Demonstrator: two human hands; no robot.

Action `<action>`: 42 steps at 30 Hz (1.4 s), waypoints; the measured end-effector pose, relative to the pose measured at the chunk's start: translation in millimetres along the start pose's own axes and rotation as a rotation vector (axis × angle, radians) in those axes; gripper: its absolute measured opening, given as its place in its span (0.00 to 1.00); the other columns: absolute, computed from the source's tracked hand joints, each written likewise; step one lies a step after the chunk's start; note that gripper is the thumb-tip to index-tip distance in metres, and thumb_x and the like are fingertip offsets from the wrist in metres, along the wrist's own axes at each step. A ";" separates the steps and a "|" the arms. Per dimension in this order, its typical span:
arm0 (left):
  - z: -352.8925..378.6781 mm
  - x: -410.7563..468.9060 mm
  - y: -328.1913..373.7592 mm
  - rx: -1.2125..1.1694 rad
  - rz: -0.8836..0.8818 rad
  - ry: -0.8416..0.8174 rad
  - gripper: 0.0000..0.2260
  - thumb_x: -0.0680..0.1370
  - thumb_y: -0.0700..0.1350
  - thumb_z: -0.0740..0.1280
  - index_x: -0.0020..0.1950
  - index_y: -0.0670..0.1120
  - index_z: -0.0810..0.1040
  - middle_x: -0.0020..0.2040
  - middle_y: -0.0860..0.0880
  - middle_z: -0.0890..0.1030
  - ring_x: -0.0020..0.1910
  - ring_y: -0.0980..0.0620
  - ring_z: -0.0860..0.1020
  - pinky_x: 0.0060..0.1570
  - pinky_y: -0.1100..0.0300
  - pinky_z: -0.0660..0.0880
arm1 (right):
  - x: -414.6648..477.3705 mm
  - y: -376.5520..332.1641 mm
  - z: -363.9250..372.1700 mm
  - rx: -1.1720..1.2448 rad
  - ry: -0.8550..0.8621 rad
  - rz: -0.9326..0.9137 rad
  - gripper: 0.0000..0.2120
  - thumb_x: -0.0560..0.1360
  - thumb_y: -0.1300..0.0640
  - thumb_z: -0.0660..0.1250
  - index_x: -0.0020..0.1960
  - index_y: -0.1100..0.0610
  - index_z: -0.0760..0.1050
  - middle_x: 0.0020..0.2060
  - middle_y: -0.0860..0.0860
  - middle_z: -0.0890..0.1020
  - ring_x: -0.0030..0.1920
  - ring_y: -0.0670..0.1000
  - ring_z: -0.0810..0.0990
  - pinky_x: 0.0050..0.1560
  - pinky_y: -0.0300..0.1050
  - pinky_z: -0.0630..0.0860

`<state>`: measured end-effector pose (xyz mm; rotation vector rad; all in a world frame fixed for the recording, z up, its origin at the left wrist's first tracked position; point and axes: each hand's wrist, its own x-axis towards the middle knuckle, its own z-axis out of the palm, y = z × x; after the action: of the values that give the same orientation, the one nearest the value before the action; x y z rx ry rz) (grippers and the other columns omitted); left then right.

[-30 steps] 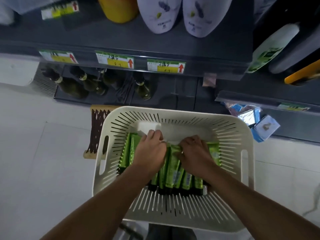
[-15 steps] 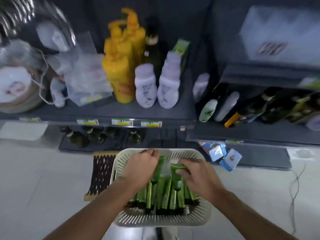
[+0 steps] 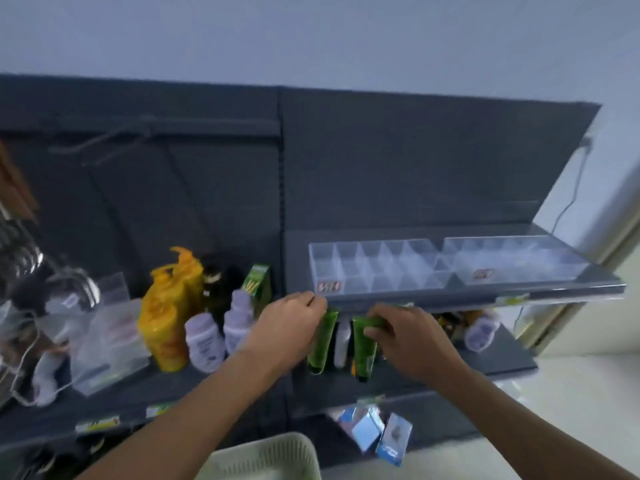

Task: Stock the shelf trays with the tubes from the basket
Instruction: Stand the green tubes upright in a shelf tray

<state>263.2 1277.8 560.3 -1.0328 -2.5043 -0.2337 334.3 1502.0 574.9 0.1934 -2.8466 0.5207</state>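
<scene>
Now the left hand and right hand each grip green tubes in curled fingers, just below the clear trays. Lift them past the shelf lip, then lower each upright into one compartment.

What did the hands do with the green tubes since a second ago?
Both hands rose out of the basket to the shelf edge under the clear trays. The left hand holds one green tube, and the right hand grips a second green tube. The basket stayed down below, and no tube is in the trays yet.
</scene>
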 end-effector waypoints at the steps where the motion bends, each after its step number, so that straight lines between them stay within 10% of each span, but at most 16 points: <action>1: -2.6 20.6 10.6 -0.015 0.008 0.001 0.10 0.69 0.39 0.76 0.44 0.46 0.76 0.37 0.49 0.78 0.34 0.45 0.78 0.28 0.55 0.76 | 1.6 12.6 -18.5 -0.008 0.017 0.011 0.06 0.76 0.47 0.67 0.48 0.48 0.74 0.37 0.45 0.81 0.40 0.52 0.79 0.40 0.47 0.73; 8: -10.0 171.0 104.0 -0.199 -0.022 0.093 0.09 0.83 0.46 0.59 0.48 0.46 0.77 0.44 0.48 0.80 0.41 0.43 0.78 0.39 0.48 0.75 | 28.3 135.5 -120.4 0.042 0.125 0.026 0.04 0.73 0.49 0.70 0.45 0.48 0.76 0.24 0.43 0.72 0.30 0.46 0.73 0.37 0.47 0.74; 19: 53.9 388.4 167.4 -0.097 -0.097 0.105 0.06 0.81 0.41 0.62 0.49 0.46 0.78 0.43 0.49 0.80 0.42 0.45 0.78 0.43 0.46 0.78 | 110.8 302.5 -197.7 0.073 0.252 -0.055 0.05 0.73 0.53 0.73 0.41 0.49 0.76 0.21 0.46 0.73 0.26 0.49 0.73 0.32 0.46 0.75; 42: 131.5 422.4 157.2 -0.252 -0.306 -0.163 0.08 0.80 0.44 0.61 0.48 0.46 0.79 0.44 0.47 0.81 0.42 0.44 0.79 0.44 0.48 0.78 | 184.3 358.1 -129.3 0.093 0.043 0.015 0.04 0.75 0.50 0.70 0.47 0.49 0.77 0.31 0.45 0.81 0.34 0.50 0.78 0.40 0.48 0.77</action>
<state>63.8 1697.5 627.5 -0.7782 -2.8317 -0.5898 122.7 1865.3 621.2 0.1753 -2.7868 0.6535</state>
